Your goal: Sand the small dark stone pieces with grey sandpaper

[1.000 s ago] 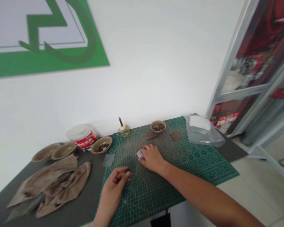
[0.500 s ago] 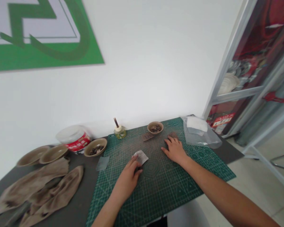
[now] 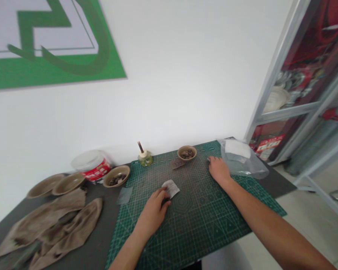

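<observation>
My left hand [image 3: 154, 210] rests low over the green cutting mat [image 3: 191, 232]. Its fingertips press on a small piece of white paper [image 3: 171, 188], fingers curled and thumb a little apart. Farther right, my right hand [image 3: 219, 170] is closed, fingers bent inward near the far part of the mat. A small greyish bit [image 3: 208, 159] shows at its fingertips; what they hold is otherwise hidden. Between the hands and the wall stands a small bowl [image 3: 187, 158] of dark bits, a brown marked tag [image 3: 177, 163] in front of it.
A clear plastic bag [image 3: 250, 168] with white sheets lies right of my right hand. On the left are another filled bowl [image 3: 126, 173], a red-labelled tub [image 3: 94, 174], two stacked-looking bowls [image 3: 41, 191] and brown cloths [image 3: 87, 221]. A small glass jar [image 3: 145, 160] stands by the wall.
My right hand has gone from spread fingers to closed ones and shifted right. The brown piece beneath its fingers no longer shows. My left hand stays at the paper; the view shifts slightly.
</observation>
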`<act>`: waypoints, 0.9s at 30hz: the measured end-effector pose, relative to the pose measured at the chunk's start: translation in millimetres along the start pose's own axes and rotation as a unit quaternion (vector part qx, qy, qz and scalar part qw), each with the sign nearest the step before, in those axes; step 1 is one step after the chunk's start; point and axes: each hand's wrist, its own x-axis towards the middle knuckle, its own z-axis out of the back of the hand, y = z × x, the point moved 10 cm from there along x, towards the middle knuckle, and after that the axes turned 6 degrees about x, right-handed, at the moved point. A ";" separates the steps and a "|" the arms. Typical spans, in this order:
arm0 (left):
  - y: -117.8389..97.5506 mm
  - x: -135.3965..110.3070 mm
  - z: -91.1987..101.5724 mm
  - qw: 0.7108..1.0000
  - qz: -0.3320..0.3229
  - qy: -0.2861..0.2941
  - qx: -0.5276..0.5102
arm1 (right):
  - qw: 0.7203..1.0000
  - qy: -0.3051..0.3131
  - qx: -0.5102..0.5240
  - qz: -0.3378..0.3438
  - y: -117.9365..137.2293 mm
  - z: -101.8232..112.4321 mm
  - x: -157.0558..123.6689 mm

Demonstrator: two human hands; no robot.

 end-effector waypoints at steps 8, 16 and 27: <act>2.8 -9.7 14.2 0.997 0.048 -0.047 -0.039 | 0.994 0.045 0.020 0.102 45.0 -3.8 -55.6; -10.4 -8.8 23.6 0.996 0.018 -0.041 -0.072 | 0.990 0.030 0.103 0.091 53.7 -1.4 -53.4; -7.8 20.4 -3.9 0.993 0.010 0.089 0.075 | 0.718 0.054 0.687 -0.101 63.6 -20.4 -48.2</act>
